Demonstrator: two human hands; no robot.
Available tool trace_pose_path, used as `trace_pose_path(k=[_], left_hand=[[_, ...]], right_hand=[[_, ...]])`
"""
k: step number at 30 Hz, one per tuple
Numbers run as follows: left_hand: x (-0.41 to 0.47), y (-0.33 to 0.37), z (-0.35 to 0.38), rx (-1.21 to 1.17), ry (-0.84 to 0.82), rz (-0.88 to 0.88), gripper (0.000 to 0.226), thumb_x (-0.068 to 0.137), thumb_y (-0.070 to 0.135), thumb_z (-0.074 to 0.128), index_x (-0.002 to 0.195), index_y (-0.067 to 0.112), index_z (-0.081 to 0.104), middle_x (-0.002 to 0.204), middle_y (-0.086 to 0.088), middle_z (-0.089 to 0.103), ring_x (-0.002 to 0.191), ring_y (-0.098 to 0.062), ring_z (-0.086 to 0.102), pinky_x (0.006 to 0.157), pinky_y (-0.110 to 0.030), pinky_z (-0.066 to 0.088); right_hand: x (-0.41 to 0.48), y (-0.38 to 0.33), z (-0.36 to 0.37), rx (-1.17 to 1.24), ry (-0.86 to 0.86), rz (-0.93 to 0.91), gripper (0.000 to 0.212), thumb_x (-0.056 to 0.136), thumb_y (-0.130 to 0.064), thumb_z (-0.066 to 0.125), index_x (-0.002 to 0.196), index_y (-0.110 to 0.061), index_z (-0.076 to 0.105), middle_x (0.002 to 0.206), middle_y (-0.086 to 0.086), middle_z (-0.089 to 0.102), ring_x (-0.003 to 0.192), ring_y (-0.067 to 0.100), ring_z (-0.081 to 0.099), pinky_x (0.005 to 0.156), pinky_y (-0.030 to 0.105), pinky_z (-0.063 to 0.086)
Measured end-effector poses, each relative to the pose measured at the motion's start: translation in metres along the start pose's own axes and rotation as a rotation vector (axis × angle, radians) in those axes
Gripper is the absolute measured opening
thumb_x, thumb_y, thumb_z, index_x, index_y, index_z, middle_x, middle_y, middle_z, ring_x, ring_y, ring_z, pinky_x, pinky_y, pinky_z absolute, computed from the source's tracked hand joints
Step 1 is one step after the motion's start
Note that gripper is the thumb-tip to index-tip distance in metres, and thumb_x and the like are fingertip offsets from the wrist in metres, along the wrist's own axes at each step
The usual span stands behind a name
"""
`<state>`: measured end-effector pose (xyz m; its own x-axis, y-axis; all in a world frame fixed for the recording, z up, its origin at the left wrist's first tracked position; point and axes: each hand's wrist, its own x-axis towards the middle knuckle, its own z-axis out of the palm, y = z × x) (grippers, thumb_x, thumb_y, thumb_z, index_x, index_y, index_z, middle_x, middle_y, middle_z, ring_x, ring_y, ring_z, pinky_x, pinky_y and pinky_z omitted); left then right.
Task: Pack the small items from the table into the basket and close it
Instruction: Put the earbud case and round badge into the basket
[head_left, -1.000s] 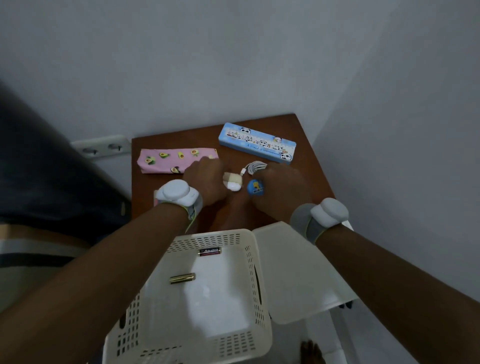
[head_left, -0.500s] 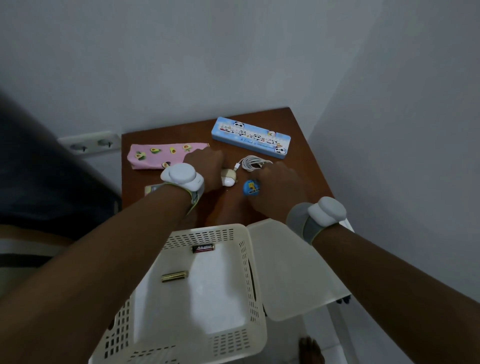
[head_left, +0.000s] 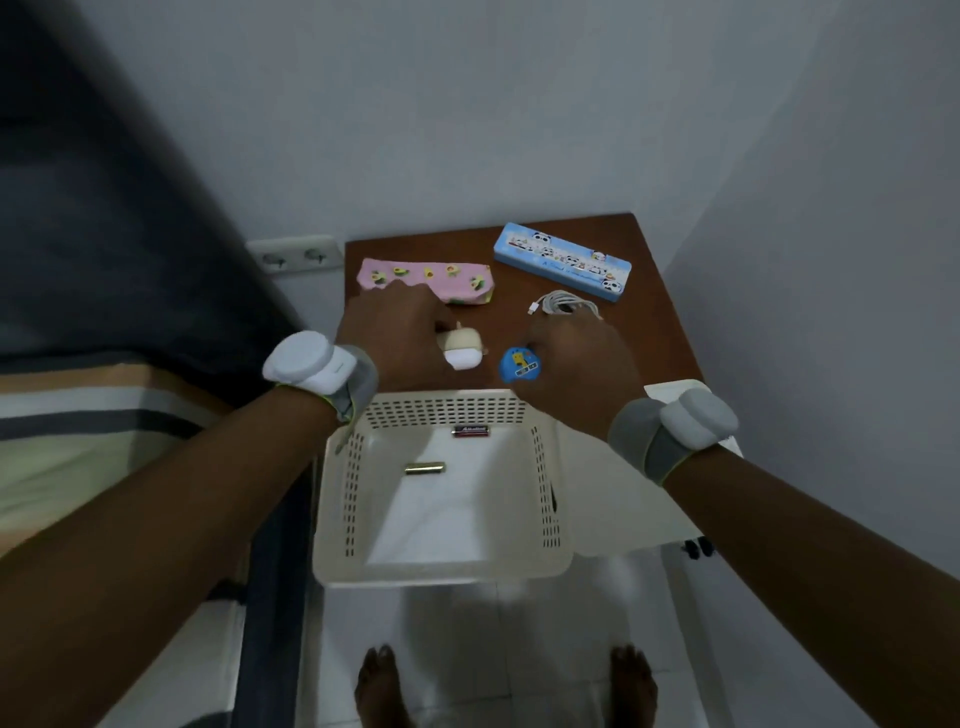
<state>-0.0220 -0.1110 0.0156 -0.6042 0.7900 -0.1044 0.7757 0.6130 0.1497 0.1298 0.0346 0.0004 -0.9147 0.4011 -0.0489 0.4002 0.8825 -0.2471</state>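
A cream perforated basket (head_left: 540, 499) stands open at the table's near edge, its lid (head_left: 613, 493) swung out to the right. Two batteries lie inside, a dark one (head_left: 471, 429) and a gold one (head_left: 425, 468). My left hand (head_left: 395, 332) grips a small beige-and-white charger (head_left: 461, 349) on the brown table (head_left: 660, 312). My right hand (head_left: 576, 358) pinches a round blue item (head_left: 520, 365). Behind them lie a coiled white cable (head_left: 563, 303), a pink avocado-print pouch (head_left: 431, 278) and a blue panda pencil case (head_left: 563, 262).
Grey walls close in behind and to the right of the table. A wall socket (head_left: 293, 257) sits at the left, with a striped bed (head_left: 78, 431) below it. My bare feet (head_left: 382, 680) stand on white floor tiles under the basket.
Both hands have pulled back toward the basket, carrying the charger and the blue item away from the cable. The view has tilted down, showing my feet.
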Motion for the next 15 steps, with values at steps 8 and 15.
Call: trace_pose_path(k=[8,15], left_hand=[[-0.084,-0.019,0.044,0.080,-0.066,0.015,0.053,0.054,0.058,0.075,0.103,0.035,0.076,0.089,0.005,0.075,0.077,-0.020,0.069,0.062,-0.027,0.047],[-0.112,-0.022,0.083,0.083,-0.107,0.071,0.046,0.056,0.053,0.074,0.099,0.038,0.077,0.082,0.004,0.073,0.073,-0.019,0.061,0.059,-0.025,0.031]], right_hand=[[-0.041,-0.047,0.048,-0.147,-0.142,-0.179,0.038,0.079,-0.038,0.069,0.115,-0.026,0.070,0.107,0.001,0.069,0.107,0.024,0.053,0.084,0.036,0.044],[-0.053,-0.055,0.084,-0.167,-0.160,-0.176,0.035,0.075,-0.029,0.075,0.108,-0.017,0.073,0.111,0.009,0.070,0.108,0.029,0.059,0.089,0.038,0.049]])
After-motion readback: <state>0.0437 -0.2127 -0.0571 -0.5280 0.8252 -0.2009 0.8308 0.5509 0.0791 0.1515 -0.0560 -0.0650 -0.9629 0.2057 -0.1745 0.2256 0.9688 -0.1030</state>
